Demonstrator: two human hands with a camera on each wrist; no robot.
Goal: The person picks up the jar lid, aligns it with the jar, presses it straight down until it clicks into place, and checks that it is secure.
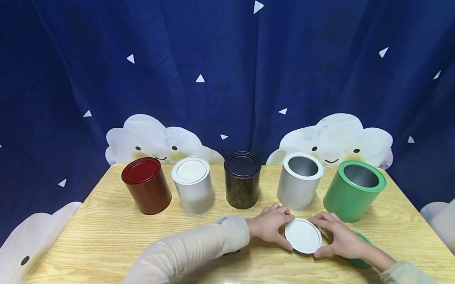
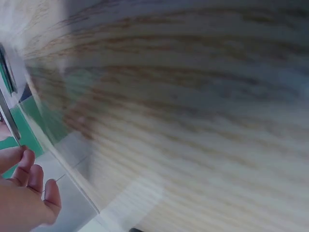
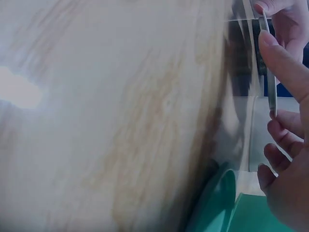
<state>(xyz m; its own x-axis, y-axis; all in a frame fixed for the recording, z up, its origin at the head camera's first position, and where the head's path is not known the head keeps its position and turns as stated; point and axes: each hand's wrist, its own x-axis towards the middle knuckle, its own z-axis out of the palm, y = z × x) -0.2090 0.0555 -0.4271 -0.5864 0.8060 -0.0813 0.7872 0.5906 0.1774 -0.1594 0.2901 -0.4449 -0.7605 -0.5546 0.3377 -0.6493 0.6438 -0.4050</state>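
A round white lid (image 1: 303,235) is held between both hands just over the wooden table (image 1: 100,234), in front of the open silver can (image 1: 299,181). My left hand (image 1: 271,224) grips its left edge, fingers curled round the rim. My right hand (image 1: 339,239) grips its right edge. In the right wrist view the lid (image 3: 271,72) shows edge-on between the fingertips (image 3: 270,41). A green lid (image 1: 361,254) lies flat under my right wrist, below the open green can (image 1: 354,191). In the left wrist view my left hand's fingers (image 2: 29,183) curl beside blurred table grain.
Three closed cans stand in a row at the back: dark red (image 1: 145,185), white (image 1: 192,184) and black (image 1: 242,180). A blue curtain (image 1: 224,63) with cloud figures hangs behind the table. Bare wood lies at the front left.
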